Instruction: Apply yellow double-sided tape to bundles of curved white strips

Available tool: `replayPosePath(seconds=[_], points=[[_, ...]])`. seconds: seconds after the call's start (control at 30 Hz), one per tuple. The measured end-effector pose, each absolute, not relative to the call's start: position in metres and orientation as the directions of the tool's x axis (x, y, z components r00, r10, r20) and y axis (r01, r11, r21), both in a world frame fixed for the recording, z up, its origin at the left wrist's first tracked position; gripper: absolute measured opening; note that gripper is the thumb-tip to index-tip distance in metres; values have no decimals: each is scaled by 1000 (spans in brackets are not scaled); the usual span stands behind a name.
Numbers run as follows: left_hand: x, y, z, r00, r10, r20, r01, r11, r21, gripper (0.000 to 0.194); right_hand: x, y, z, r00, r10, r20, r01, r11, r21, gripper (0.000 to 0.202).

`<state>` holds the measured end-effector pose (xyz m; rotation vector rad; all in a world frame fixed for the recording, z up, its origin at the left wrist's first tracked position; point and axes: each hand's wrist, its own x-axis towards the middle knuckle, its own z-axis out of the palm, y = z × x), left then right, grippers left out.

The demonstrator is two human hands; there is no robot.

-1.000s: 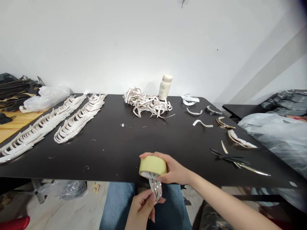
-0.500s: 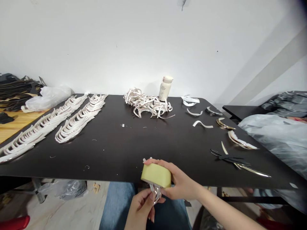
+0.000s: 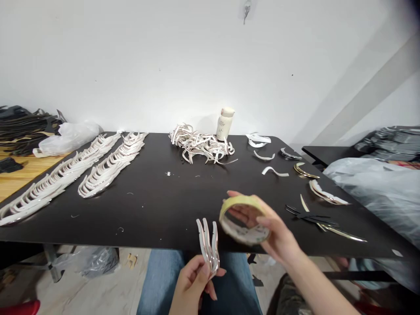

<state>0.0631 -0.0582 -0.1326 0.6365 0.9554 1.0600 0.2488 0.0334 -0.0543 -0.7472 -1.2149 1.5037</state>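
Observation:
Pinched in my left hand [image 3: 197,282] are several shiny curved strips [image 3: 209,249], fanned out with their tips pointing up over the table's front edge. My right hand [image 3: 275,227] grips a roll of yellow tape [image 3: 244,200], fingers reaching through its core and thumb on the rim. The roll is held just right of the strips, apart from them, its open ring turned toward me and slightly blurred. Beyond both hands, a tangled heap of white strips [image 3: 201,144] lies by the wall, beside a cream bottle [image 3: 225,124].
Two long rows of overlapping white strips [image 3: 108,168] cover the left of the black table [image 3: 157,218]. At right lie black strips [image 3: 311,216], gold curved pieces [image 3: 305,170] and white pieces [image 3: 275,172]. Large plastic bags [image 3: 370,188] bulge beside the right edge.
My right hand has moved the tape roll up and right, off the strips, and turned its ring toward me. The strips' tips now show. My left hand has stayed nearly in place.

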Motion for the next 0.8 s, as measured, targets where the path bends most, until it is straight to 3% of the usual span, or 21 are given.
replayPosePath(seconds=[0.07,0.17,0.23,0.33,0.4,0.47,0.53,0.57,0.67,0.8], points=[[62,-59,-124,146,932,-331,-483,359,799,38,266,51,-53,-183,982,48,-190,13,-982,30],[63,-61,-113,99,933,-346,-547,342,764,38,290,75,-62,26,998,-58,224,-62,-973,33],[64,-61,-108,71,935,-346,-573,323,753,36,300,81,-69,185,983,2,358,-66,-931,37],[66,-61,-103,26,950,-310,-596,264,758,34,294,65,-75,343,902,263,501,61,-863,41],[67,-61,-101,-18,955,-295,-611,223,759,34,275,39,-75,257,875,410,578,201,-791,28],[69,-60,-99,-72,953,-293,-628,185,756,34,248,9,-74,-27,956,293,496,267,-826,24],[71,-59,-94,-147,951,-273,-639,119,760,32,221,-17,-73,-396,905,157,350,307,-885,20],[72,-59,-91,-189,947,-259,-642,80,762,30,210,-26,-72,-491,859,142,300,320,-899,16],[75,-58,-80,-297,927,-228,-629,-10,777,23,192,-38,-71,-550,820,162,254,348,-903,15],[75,-61,-78,-329,932,-151,-535,-52,843,27,194,-34,-63,-557,813,169,310,393,-866,30]])
